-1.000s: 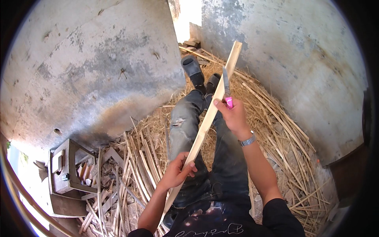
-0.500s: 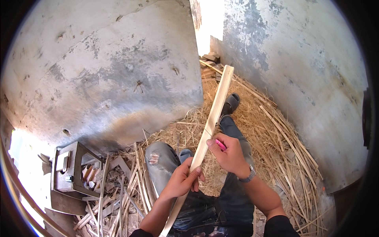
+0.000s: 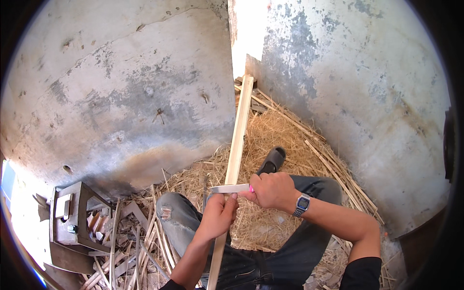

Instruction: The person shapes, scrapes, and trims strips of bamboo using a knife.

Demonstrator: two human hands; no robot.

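Note:
A long, pale split strip of bamboo or wood (image 3: 237, 145) slants up from between my legs toward the far corner. My left hand (image 3: 219, 215) is closed round it at its lower middle, the thumb on top. In my right hand (image 3: 274, 191) is a knife (image 3: 229, 188) with a pink handle, mostly hidden by the fingers. Its blade lies across the strip just above my left thumb, pointing left, and seems to touch the strip's face. A watch sits on my right wrist.
Fine shavings (image 3: 275, 133) cover the floor ahead, with long thin strips (image 3: 333, 164) along the right wall. At the left stand a wooden stool-like frame (image 3: 72, 217) and a heap of offcuts (image 3: 130, 246). Pale worn walls (image 3: 121, 96) rise left and right. My sandalled foot (image 3: 273, 159) rests ahead.
My right hand has turned, bringing the knife blade flat across the strip near my left hand. The strip's far end has swung left and my right knee has moved outward.

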